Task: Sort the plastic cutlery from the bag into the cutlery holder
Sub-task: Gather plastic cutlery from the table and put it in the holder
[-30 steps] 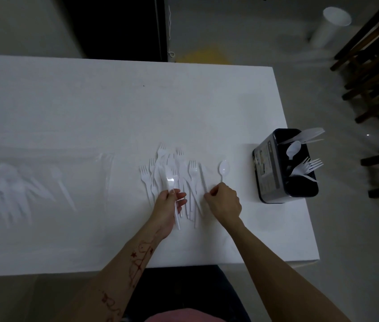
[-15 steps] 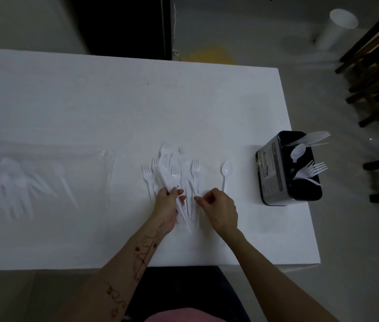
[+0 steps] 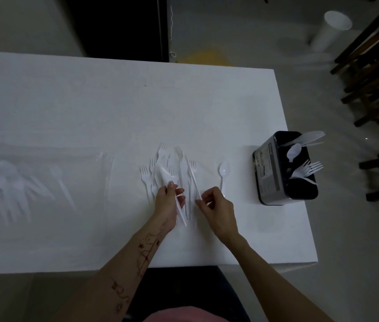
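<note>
Since a second ago the right hand [image 3: 216, 210] has left the lone spoon [image 3: 224, 171], now lying just beyond it, and pinches a knife [image 3: 194, 180] at the edge of the cutlery pile [image 3: 169, 168]. The left hand [image 3: 168, 205] grips a knife handle [image 3: 181, 211] beside it. The cutlery holder [image 3: 269, 173] stands well right of the right hand; the clear bag [image 3: 21, 182] lies far left of the left hand.
</note>
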`<state>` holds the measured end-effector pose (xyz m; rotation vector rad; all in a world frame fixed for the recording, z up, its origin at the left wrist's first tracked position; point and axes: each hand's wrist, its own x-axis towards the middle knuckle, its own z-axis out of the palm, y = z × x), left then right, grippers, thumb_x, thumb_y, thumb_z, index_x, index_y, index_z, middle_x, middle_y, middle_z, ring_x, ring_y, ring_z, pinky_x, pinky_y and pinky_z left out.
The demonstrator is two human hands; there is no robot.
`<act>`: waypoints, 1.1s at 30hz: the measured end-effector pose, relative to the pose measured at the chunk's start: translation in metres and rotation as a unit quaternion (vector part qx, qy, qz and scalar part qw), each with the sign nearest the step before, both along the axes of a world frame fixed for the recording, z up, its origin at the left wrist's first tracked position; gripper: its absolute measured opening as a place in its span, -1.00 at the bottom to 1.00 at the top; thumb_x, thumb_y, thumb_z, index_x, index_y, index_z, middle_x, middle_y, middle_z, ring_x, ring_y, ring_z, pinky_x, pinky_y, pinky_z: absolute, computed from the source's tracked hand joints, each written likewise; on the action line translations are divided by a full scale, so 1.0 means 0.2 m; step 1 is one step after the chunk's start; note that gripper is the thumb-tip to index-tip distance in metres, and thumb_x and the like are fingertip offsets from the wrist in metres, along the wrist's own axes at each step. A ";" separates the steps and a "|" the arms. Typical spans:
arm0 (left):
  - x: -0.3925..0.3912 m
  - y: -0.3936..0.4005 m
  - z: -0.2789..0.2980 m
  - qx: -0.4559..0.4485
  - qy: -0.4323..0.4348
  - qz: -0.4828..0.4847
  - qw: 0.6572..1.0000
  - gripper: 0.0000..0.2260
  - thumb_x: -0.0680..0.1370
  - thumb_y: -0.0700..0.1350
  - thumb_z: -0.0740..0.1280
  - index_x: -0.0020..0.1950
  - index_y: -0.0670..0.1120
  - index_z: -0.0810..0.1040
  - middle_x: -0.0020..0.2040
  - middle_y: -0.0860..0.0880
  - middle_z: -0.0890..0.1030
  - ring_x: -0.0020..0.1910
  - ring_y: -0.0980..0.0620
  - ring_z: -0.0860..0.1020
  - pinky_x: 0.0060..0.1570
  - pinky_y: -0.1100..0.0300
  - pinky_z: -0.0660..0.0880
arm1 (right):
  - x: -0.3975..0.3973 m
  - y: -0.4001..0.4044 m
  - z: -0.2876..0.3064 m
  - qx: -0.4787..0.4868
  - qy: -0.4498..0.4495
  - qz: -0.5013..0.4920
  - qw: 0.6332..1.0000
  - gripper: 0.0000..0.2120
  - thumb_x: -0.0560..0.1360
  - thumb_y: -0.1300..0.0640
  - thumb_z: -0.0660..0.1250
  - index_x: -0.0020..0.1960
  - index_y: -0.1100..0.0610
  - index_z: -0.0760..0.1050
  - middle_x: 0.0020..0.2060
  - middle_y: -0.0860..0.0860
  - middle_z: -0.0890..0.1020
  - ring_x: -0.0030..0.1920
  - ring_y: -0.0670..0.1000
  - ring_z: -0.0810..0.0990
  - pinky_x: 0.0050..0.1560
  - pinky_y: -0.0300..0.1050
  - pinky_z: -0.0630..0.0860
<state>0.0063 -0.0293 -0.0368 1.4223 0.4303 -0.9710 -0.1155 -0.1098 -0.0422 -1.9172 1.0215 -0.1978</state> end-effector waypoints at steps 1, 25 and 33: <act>0.00 0.00 0.00 -0.005 0.001 -0.005 1.000 -0.71 0.65 -0.01 0.14 0.21 -0.21 0.40 -0.05 -0.07 0.57 -0.13 0.02 0.55 -0.15 0.21 0.50 | 0.00 0.01 0.00 -0.003 -0.020 0.007 1.000 -0.86 0.50 0.09 0.44 -0.04 0.06 0.49 -0.22 -0.12 0.60 -0.26 -0.10 0.58 -0.21 -0.35 0.53; 0.02 0.07 0.00 -0.038 -0.004 -0.041 0.998 -0.82 0.66 -0.17 0.14 0.23 -0.17 0.39 0.00 -0.04 0.57 -0.06 -0.01 0.56 0.04 0.07 0.52 | 0.01 -0.05 -0.06 -0.026 0.173 -0.031 0.984 -0.80 0.48 0.05 0.42 -0.06 0.12 0.45 -0.17 0.02 0.56 -0.19 0.02 0.56 -0.19 -0.16 0.47; 0.00 0.05 -0.01 -0.039 0.001 -0.064 0.997 -0.76 0.62 -0.28 0.19 0.29 -0.25 0.40 -0.01 -0.04 0.57 -0.11 0.01 0.53 -0.14 0.19 0.51 | 0.00 -0.06 -0.04 -0.088 0.231 0.009 0.969 -0.88 0.57 0.10 0.28 -0.06 0.16 0.44 -0.17 0.03 0.55 -0.25 -0.02 0.48 -0.30 -0.19 0.35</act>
